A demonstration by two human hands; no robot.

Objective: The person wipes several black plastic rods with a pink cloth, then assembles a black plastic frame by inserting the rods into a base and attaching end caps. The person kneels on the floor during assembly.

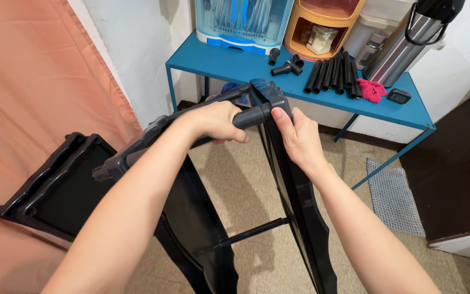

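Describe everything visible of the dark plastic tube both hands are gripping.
The dark grey plastic tube is short, round and matte, lying roughly level at the top corner of a black plastic shelf panel standing on edge. The left hand wraps around its left part; the right hand presses its thumb on the right end at the panel's corner socket. Similar loose tubes lie on the blue metal table behind.

- Left hand: bare, no glove, ring or watch visible.
- Right hand: bare, fingernails short and plain.
- Both forearms: bare, no sleeves in view.
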